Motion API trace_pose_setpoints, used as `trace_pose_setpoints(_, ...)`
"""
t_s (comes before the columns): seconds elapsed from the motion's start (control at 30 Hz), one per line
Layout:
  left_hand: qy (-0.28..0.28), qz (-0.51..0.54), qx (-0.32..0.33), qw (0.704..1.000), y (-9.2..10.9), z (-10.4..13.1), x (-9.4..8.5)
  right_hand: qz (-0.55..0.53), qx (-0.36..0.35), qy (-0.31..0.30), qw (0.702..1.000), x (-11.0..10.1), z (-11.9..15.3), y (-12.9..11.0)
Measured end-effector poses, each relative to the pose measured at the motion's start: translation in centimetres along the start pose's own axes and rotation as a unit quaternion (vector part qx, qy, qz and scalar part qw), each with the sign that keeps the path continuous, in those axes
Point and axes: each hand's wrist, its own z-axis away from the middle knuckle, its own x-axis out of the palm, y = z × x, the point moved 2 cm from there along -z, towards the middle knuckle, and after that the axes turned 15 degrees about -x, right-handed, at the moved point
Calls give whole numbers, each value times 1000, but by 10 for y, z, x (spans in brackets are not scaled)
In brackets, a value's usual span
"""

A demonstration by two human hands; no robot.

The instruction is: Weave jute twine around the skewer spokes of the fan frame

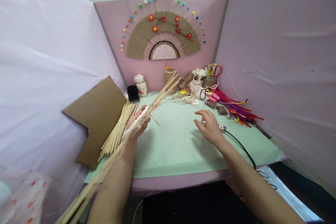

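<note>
My left hand [140,122] is wrapped round a long bundle of thin wooden sticks [168,89], gripping it near a white piece [136,122] fixed along it. The bundle slants from the table's back middle down past my left forearm, its near end blurred. A loose bundle of pale sticks [118,129] lies just left of this hand. Over the right part of the table, my right hand [210,126] hangs with fingers curved and apart, holding nothing. Partly hidden behind it lies a patterned tool [222,127] with a black cord [243,147].
A brown cardboard sheet [97,112] leans at the left. A black phone [133,93] and a white bottle [141,85] stand behind. Twine, scissors [215,70] and coloured pipe cleaners [236,106] crowd the back right. A decorated fan [136,38] hangs on the back panel.
</note>
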Motion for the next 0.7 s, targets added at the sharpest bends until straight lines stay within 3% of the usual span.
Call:
trace_pose_setpoints(0.1, -99, 103, -55, 988, -15, -6, 19, -179, 27, -15, 983, 29, -28, -30)
trace_pose_setpoints(0.17, -121, 143, -54, 981, -25, -8, 31, -306, 98, -3, 947, 53, -40, -40)
trace_pose_setpoints(0.33, -120, 181, -44, 975, -54, -14, 55, -554, 275, 2, 786, 106, -49, -45)
trace_pose_setpoints(0.5, -131, 242, -84, 958, -77, -18, 69, -728, 321, -58, 603, 121, -46, -45)
trace_pose_setpoints(0.57, -118, 242, -88, 959, -82, -18, 70, -752, 322, -42, 573, 122, -43, -43)
trace_pose_setpoints(0.7, -96, 213, -99, 967, -85, -15, 69, -752, 331, 24, 569, 125, -38, -38)
